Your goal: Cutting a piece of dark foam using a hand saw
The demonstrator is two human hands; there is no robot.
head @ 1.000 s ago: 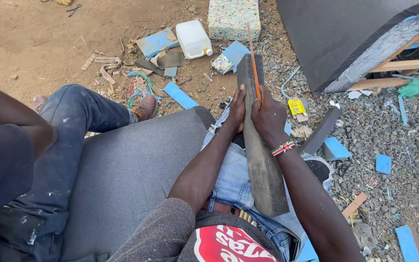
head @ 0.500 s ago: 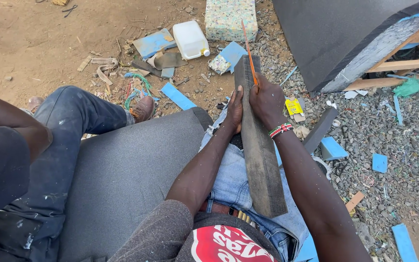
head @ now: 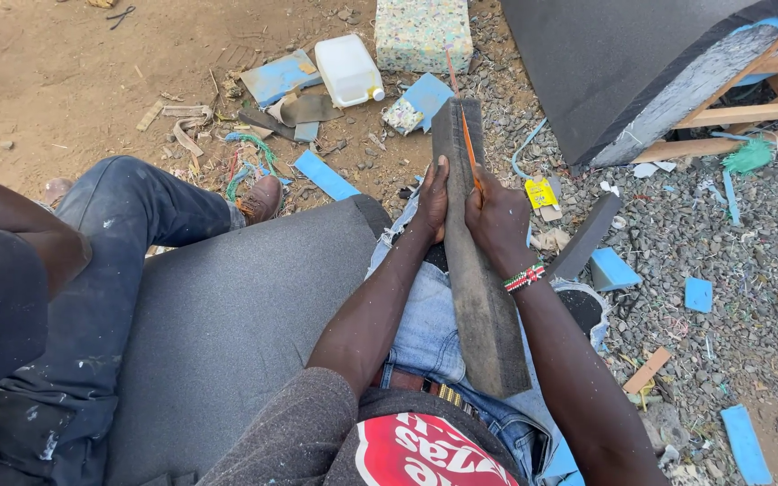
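Observation:
A long dark grey foam strip (head: 479,288) lies lengthwise over my lap, reaching out past my knees. My left hand (head: 434,196) presses against its left side near the far end. My right hand (head: 495,216) grips a thin orange blade (head: 463,126) that runs along the strip's top face. A beaded band circles my right wrist. A large grey foam cushion (head: 236,315) lies at my left.
Another person in paint-flecked jeans (head: 128,234) sits at my left, a brown shoe (head: 263,200) on the ground. Foam scraps, a white plastic jug (head: 347,70), a speckled foam block (head: 422,31) and a fabric-covered wooden frame (head: 677,72) lie about on dirt and gravel.
The strip's far end has swung slightly left. My right hand with the blade sits a little nearer to me along the strip. The left hand stays at the strip's side.

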